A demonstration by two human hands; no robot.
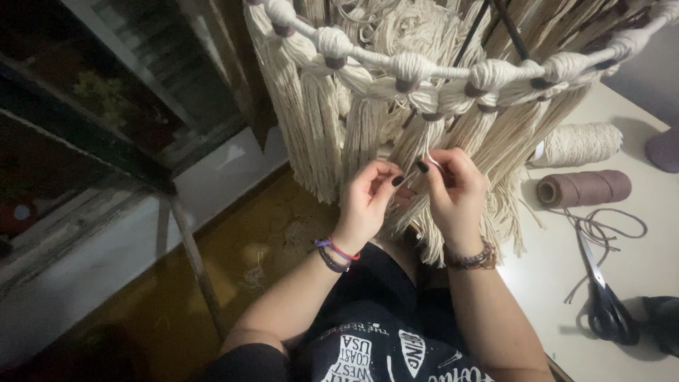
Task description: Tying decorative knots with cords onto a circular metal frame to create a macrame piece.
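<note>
Two hands at work: left hand [369, 194], right hand [455, 185]. One hanging macramé piece [396, 85], cream tassels too many and too overlapped for exact count. Two cord spools on table [559, 283]: one cream spool [578, 143], one mauve spool [583, 187]. One pair of scissors [605, 301]. One loose mauve cord [601, 226]. Bracelets on both wrists, number unclear.

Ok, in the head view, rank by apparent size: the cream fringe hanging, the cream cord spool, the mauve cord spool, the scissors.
1. Cream fringe hanging, by far the largest.
2. Scissors, longest of the rest, though nearest the camera, so unsure.
3. Cream cord spool and mauve cord spool look about alike; I won't rank them.
</note>
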